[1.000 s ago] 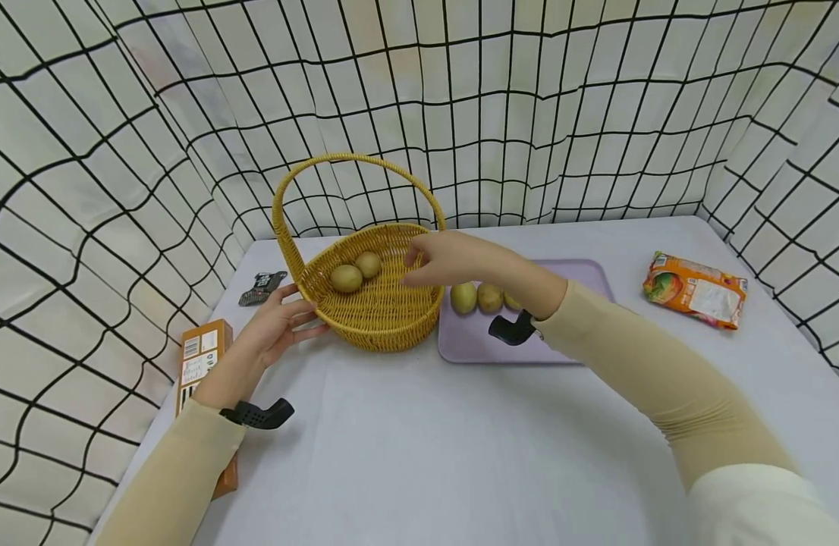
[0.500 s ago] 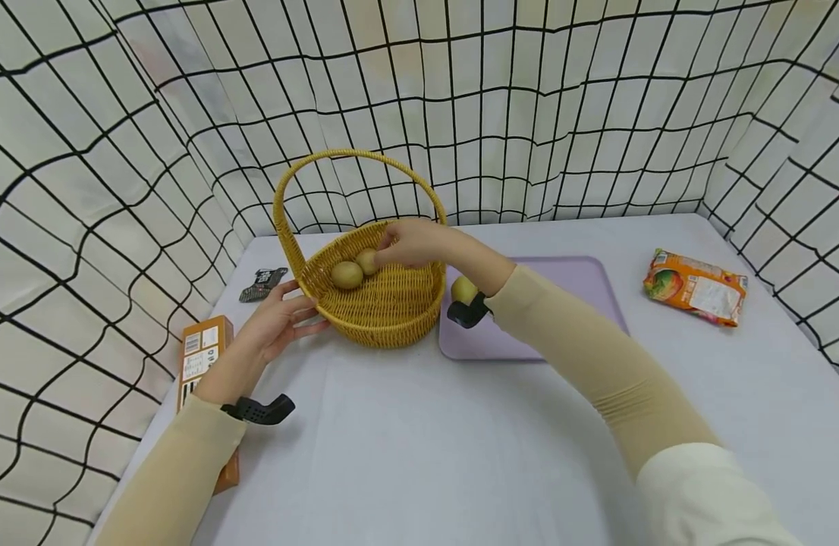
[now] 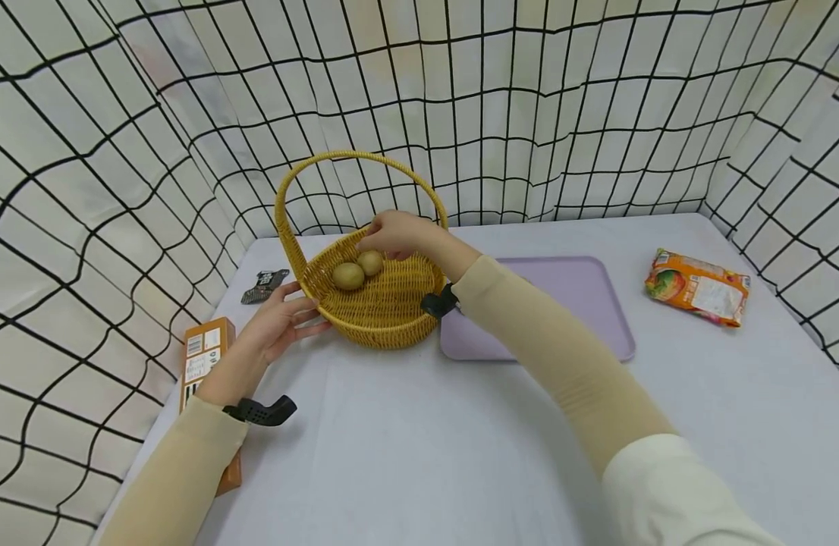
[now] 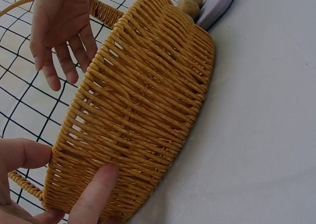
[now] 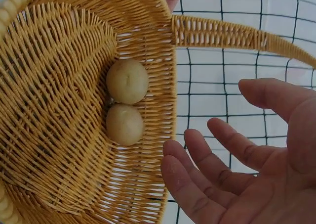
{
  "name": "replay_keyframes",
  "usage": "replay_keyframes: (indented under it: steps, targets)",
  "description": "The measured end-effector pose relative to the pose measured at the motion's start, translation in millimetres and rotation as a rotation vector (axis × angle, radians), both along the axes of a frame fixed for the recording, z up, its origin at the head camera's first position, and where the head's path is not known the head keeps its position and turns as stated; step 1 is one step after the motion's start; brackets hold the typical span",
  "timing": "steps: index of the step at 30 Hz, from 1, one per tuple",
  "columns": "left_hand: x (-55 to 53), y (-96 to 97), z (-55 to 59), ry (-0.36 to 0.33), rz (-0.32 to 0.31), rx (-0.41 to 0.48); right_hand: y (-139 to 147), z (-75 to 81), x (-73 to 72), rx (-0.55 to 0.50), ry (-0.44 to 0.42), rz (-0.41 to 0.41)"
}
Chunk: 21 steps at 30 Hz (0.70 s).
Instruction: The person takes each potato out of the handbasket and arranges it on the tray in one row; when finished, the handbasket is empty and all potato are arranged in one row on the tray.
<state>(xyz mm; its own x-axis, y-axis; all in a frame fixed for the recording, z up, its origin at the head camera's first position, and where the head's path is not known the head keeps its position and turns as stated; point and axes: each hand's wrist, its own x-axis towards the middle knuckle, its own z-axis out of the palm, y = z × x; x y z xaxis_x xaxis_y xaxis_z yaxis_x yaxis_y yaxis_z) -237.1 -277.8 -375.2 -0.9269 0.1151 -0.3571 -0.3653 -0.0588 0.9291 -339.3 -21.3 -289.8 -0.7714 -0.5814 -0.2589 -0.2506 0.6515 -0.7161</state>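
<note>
On the white table (image 3: 392, 455): basket (image 3: 381, 337), two potatoes (image 3: 348, 276) inside.

Your left hand (image 3: 276, 322): fingers extended, touching the basket's left rim and outer wall. Your right hand (image 3: 397, 233): fingers loosely spread, holding nothing, at the basket's far side. Potatoes: side by side, toward the basket's left wall. Tray (image 3: 576, 284): lilac, right of the basket; two more potatoes at its edge in the left wrist view. Box (image 3: 202, 356): beside your left wrist. Black packet (image 3: 265, 286): near your left fingers. Orange packet (image 3: 698, 287): far right.
</note>
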Motion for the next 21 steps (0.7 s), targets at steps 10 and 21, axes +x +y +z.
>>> replay_keyframes:
  steps: [10,21]
  targets:
    - [0.5,-1.1,1.0,0.009,0.003,0.003,-12.7,-15.0,-13.1,-0.102,-0.054,-0.014]
    - [2.4,-0.7,-1.1,0.01,0.009,0.004,-26.6,-42.2,-30.8,-0.106,-0.056,0.0]
